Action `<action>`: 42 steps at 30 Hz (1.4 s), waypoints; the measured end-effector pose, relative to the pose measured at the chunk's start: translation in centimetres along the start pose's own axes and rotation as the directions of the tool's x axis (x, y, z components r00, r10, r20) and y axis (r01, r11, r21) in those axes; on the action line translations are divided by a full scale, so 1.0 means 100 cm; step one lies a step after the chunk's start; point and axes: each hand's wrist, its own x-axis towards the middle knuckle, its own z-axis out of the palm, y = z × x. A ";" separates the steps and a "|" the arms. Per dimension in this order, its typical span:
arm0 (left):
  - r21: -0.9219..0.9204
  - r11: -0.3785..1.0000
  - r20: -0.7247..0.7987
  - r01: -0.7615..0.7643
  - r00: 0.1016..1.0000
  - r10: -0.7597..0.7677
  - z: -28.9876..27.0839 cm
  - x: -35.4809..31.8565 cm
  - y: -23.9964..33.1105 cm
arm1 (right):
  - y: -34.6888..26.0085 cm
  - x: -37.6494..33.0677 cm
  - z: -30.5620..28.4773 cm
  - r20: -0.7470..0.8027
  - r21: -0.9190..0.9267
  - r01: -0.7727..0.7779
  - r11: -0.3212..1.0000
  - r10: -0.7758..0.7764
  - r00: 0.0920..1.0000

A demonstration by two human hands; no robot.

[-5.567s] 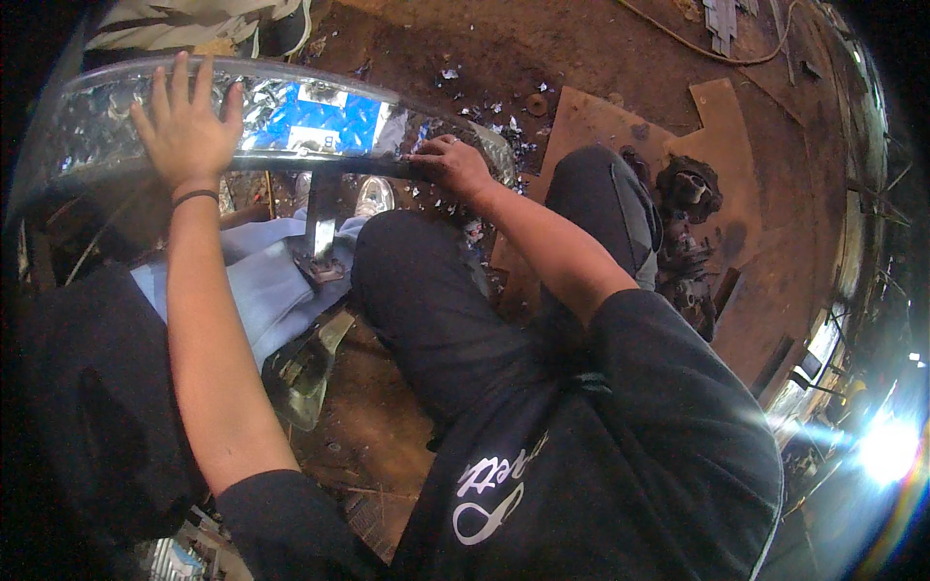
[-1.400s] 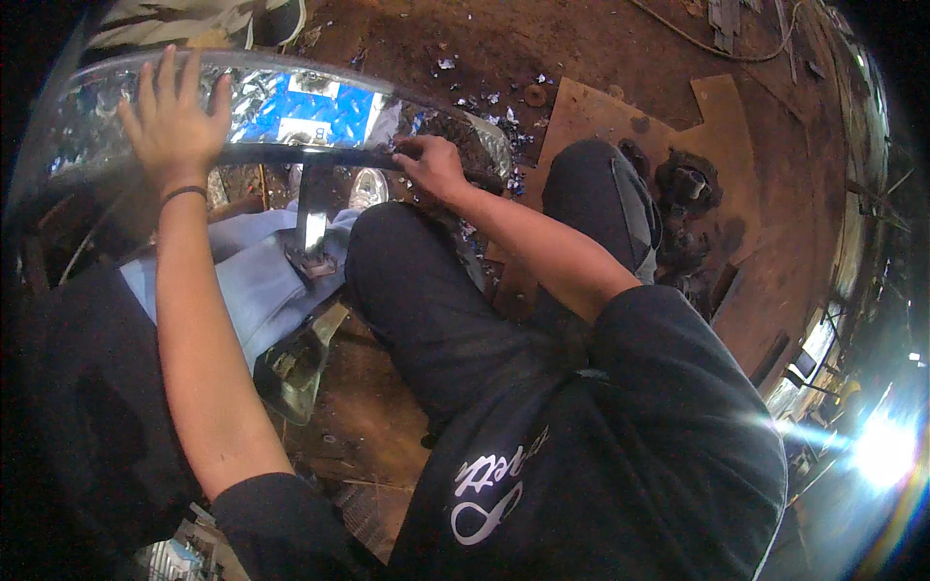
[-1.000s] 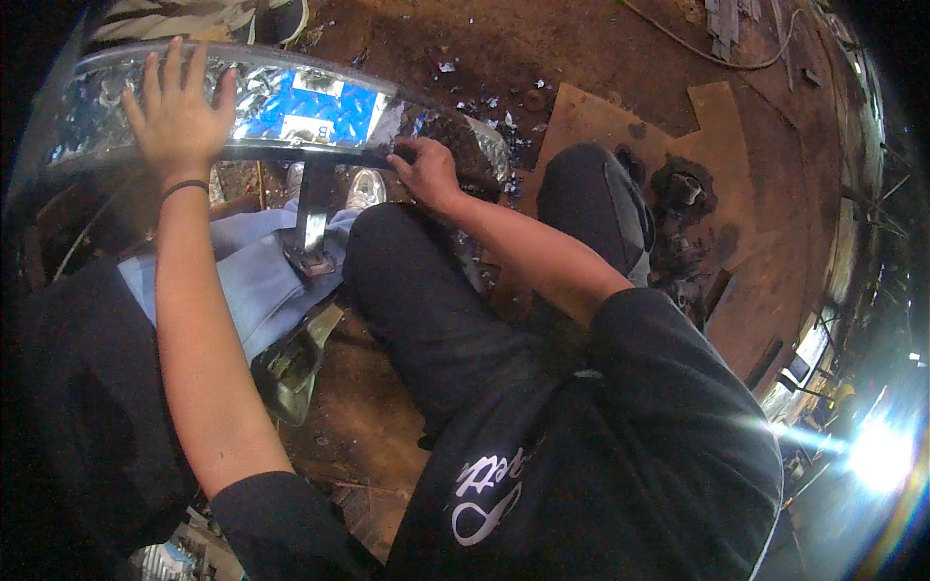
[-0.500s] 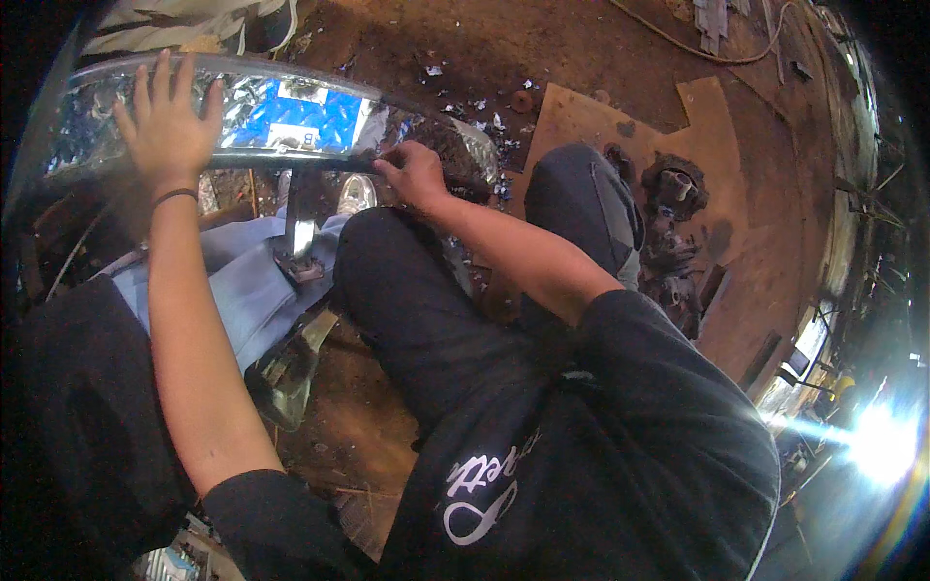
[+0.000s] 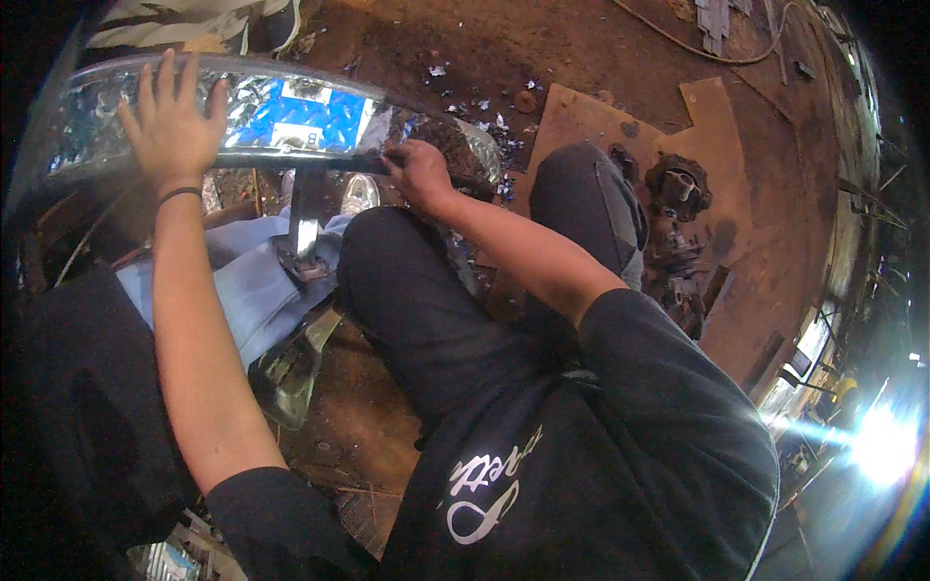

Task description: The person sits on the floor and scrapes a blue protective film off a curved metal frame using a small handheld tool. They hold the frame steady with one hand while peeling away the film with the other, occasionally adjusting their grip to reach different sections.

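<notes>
A long curved panel (image 5: 247,145) with a shiny, silver patterned face, a blue patch and a dark rim lies across the far left. On its left part my left hand (image 5: 174,131) rests flat with the fingers spread. My right hand (image 5: 421,174) is closed at the near edge of the panel, right of the blue patch, thumb and fingertips pinched together. Whether it grips the rim or a small piece there cannot be made out. Beneath the panel stands a dark metal bracket (image 5: 307,208) with a bright lower part.
Light-blue jeans (image 5: 247,276) and a shoe (image 5: 360,194) of another person are at the left. Greasy metal parts (image 5: 678,189) sit on a brown sheet (image 5: 572,121) at the right. Shiny scraps (image 5: 484,105) litter the dirt floor; a hose (image 5: 668,44) curves at the far right.
The right hand's fingers have shifted slightly at the panel's edge and remain pinched. The left hand stays flat on the panel. The whole view has shifted a little.
</notes>
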 end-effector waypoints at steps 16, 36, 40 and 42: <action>0.052 0.999 0.066 0.002 0.998 -0.005 -0.011 0.003 0.004 | -0.005 -0.011 0.010 -0.085 -0.044 0.036 0.998 -0.039 0.996; -0.031 0.999 -0.026 0.008 1.000 -0.009 0.002 -0.004 -0.004 | -0.007 -0.008 -0.004 0.085 0.092 -0.081 0.992 0.073 0.994; -0.026 1.000 0.007 0.012 1.000 -0.012 -0.003 -0.001 -0.001 | -0.007 -0.008 -0.004 0.057 0.113 -0.114 0.987 0.108 0.993; -0.029 0.999 0.020 0.015 1.000 -0.014 -0.004 -0.001 0.000 | -0.006 -0.008 -0.001 0.045 0.116 -0.120 0.986 0.115 0.992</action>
